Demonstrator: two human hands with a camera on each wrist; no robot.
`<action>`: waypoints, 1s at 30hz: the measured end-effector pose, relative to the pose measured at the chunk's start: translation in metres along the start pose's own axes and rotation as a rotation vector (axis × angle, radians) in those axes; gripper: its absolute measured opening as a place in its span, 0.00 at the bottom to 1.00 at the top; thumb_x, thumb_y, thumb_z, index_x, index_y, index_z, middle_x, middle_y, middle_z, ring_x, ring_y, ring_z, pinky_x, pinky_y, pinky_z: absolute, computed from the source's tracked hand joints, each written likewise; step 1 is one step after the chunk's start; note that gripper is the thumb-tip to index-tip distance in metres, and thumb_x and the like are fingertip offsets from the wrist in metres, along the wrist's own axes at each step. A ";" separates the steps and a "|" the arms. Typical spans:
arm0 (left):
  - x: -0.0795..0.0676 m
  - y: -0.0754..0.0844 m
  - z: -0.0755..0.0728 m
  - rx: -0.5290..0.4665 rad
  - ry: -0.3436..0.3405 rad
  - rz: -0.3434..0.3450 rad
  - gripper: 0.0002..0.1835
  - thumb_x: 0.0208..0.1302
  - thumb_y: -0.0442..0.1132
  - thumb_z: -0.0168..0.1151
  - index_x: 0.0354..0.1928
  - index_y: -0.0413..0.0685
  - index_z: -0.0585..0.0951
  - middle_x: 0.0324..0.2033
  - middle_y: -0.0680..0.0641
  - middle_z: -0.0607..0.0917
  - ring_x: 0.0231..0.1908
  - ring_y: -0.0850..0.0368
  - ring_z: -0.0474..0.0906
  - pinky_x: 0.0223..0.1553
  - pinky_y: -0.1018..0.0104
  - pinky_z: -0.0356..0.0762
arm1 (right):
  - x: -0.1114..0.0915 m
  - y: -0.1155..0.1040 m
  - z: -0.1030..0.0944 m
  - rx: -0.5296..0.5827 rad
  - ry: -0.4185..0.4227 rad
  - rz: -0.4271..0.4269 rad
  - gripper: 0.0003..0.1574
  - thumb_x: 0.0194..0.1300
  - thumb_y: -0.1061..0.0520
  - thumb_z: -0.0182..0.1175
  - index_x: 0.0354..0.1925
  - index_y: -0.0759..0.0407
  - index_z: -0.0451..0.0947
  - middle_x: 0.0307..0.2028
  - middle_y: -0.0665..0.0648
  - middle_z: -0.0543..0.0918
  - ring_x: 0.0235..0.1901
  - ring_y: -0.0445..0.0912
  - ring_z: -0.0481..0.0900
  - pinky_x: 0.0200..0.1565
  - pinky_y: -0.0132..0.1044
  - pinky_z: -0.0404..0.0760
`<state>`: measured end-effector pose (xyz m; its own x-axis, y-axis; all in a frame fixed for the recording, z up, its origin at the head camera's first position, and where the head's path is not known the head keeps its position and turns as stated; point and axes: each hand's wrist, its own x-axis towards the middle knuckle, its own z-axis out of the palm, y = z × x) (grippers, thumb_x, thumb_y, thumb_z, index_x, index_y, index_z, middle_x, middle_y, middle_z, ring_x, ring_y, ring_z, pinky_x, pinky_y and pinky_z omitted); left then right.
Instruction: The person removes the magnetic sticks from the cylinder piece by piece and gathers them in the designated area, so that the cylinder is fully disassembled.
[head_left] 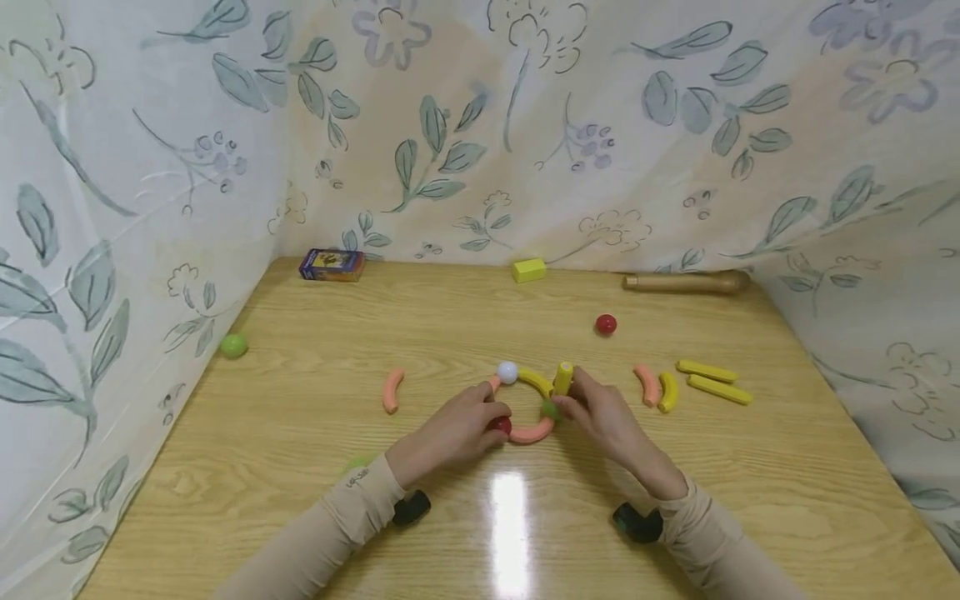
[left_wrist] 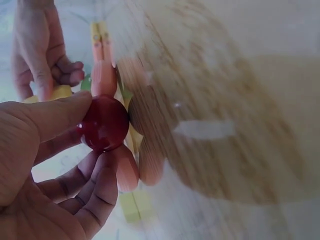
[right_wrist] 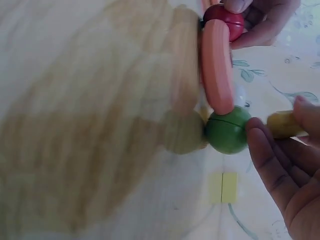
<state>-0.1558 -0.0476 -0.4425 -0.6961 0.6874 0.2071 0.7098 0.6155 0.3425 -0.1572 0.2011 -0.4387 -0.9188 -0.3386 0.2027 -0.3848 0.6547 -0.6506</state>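
Observation:
On the table, curved pieces and balls form a ring. My left hand (head_left: pixel 461 423) pinches a red ball (left_wrist: pixel 105 123) between thumb and fingers at the ring's near left. A pink curved piece (right_wrist: pixel 217 65) runs from the red ball to a green ball (right_wrist: pixel 229 131). My right hand (head_left: pixel 606 417) holds a short yellow stick (head_left: pixel 564 379) upright by the green ball, its fingertips close to the ball; whether they touch it is unclear. A white ball (head_left: pixel 507 372) and a yellow curved piece (head_left: pixel 535 381) make up the far side. The left hand partly hides another pink piece (head_left: pixel 494 383).
Loose pink (head_left: pixel 392 392) and yellow curved pieces (head_left: pixel 668 392) and yellow sticks (head_left: pixel 718 389) flank the ring. Farther out are a red ball (head_left: pixel 606 325), a green ball (head_left: pixel 234 346), a small box (head_left: pixel 332 264), a yellow block (head_left: pixel 529 270) and a wooden rod (head_left: pixel 682 283). Floral cloth (head_left: pixel 450 125) surrounds the table.

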 end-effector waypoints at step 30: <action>-0.067 -0.018 -0.059 0.226 0.242 -0.352 0.15 0.65 0.42 0.63 0.46 0.38 0.81 0.36 0.42 0.82 0.32 0.50 0.77 0.33 0.57 0.80 | -0.055 0.100 -0.108 -0.763 0.308 -0.073 0.16 0.44 0.69 0.67 0.36 0.69 0.78 0.21 0.65 0.75 0.16 0.54 0.70 0.15 0.44 0.66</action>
<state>-0.1283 -0.1270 -0.4083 -0.8843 0.3294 0.3309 0.4136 0.8816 0.2276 -0.1543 0.3578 -0.4360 -0.8294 -0.2702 0.4890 -0.2960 0.9549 0.0257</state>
